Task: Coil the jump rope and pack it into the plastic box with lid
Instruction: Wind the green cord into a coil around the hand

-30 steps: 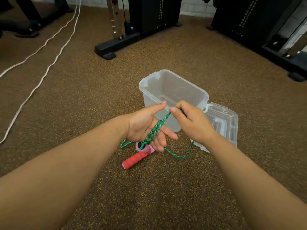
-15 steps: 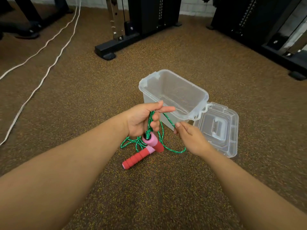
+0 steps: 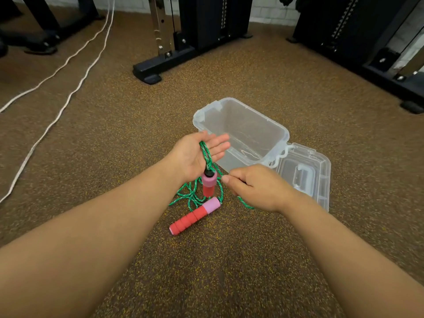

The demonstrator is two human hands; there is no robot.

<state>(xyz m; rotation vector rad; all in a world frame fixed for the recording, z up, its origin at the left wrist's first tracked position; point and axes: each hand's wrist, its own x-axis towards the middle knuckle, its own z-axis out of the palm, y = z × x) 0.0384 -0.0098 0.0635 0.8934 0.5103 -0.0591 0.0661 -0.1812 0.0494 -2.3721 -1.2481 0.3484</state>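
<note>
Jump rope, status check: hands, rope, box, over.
Left hand open, rope looped across palm, one handle dangling. Right hand pinching rope. Other handle on floor. Box open, empty; lid beside it.

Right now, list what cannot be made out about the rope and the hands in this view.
- Head view: the right hand covers its own fingertips, so its pinch on the green rope is hidden.
- The rope's path behind the hanging handle and the left hand is hidden.
- The heap beside the floor handle is too tangled to count loops.
</note>
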